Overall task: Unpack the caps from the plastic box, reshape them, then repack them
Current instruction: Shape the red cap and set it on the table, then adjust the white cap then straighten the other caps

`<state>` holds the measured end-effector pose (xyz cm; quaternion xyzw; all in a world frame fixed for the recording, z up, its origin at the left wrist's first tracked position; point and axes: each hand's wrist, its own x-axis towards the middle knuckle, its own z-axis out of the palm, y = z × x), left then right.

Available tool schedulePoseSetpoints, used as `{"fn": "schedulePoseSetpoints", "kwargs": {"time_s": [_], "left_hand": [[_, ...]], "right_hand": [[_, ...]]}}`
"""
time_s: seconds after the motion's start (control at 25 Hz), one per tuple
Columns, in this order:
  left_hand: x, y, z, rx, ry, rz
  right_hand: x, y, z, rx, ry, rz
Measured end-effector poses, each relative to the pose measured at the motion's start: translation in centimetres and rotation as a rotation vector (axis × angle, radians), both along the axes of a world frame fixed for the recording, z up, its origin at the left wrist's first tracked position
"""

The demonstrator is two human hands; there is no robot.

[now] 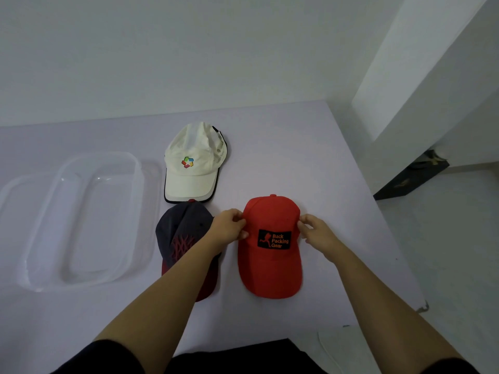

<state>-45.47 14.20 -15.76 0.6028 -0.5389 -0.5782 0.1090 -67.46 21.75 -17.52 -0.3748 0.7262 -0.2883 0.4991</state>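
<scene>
- Head view: red cap [270, 268] sits crown-up on the table [340, 184], with its long axis running from the far top button to the near brim, which points at the person.
- Left hand [229, 225] is on the crown's left side and right hand [317, 230] on its right, equally near. Both hands' fingers curl in and pinch the fabric, so the cap lies straight between the fingertips.
- Judgement: reshaping in hand; the next squeeze or lift acts across the crown's width.
- Black patch [274, 239] on the front reads "Back Packing Gear", with an orange running figure.
- White cap [194, 168] lies beyond and left of the red cap: multicolour logo, side lettering too small to read.
- Dark cap [181, 230] is just left, partly under the left forearm: red web stitching, no words.
- Box [135, 211] stands well left, nothing in it.
</scene>
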Motion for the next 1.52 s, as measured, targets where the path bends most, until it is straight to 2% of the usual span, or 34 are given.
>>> {"fn": "schedulePoseSetpoints", "kwargs": {"time_s": [0.12, 0.2, 0.4, 0.6, 0.72, 0.84, 0.92, 1.04, 1.12, 1.28, 1.4, 1.52], "left_hand": [[0.1, -0.1, -0.2, -0.082, -0.025, 0.054], [0.2, -0.4, 0.1, -0.104, -0.067, 0.022], [-0.5, -0.5, 0.3, 0.085, 0.082, 0.101], [-0.4, 0.0, -0.4, 0.112, 0.033, 0.076], [-0.6, 0.4, -0.6, 0.102, -0.022, 0.070], [-0.7, 0.4, 0.7, -0.045, -0.129, -0.045], [-0.6, -0.3, 2.3, -0.186, -0.198, -0.141], [0.3, -2.1, 4.8, -0.372, -0.195, -0.111], [1.4, -3.6, 6.3, -0.438, -0.154, -0.049], [5.8, -7.3, 8.3, -0.557, -0.273, -0.004], [9.4, -9.7, 7.9, -0.530, -0.324, -0.017], [12.3, -11.4, 6.4, -0.474, -0.424, -0.106]], "right_hand": [[-0.4, -0.1, -0.2, 0.011, -0.153, -0.160], [-0.9, -0.2, -0.4, 0.037, -0.178, -0.184], [-0.7, -0.5, -0.4, 0.023, -0.250, -0.144], [0.0, -0.3, -0.5, -0.017, -0.358, -0.156], [0.4, -0.4, -0.4, -0.002, -0.296, -0.140], [0.2, -0.7, 0.2, -0.002, -0.151, -0.121], [0.0, -1.2, 1.1, -0.083, -0.004, -0.193], [1.6, -3.3, 4.1, -0.305, 0.165, -0.225], [3.7, -5.6, 5.7, -0.428, 0.213, -0.150], [9.4, -10.3, 6.8, -0.519, 0.354, 0.145], [12.2, -12.9, 6.1, -0.451, 0.428, 0.408], [14.1, -15.2, 4.9, -0.307, 0.481, 0.571]]}}
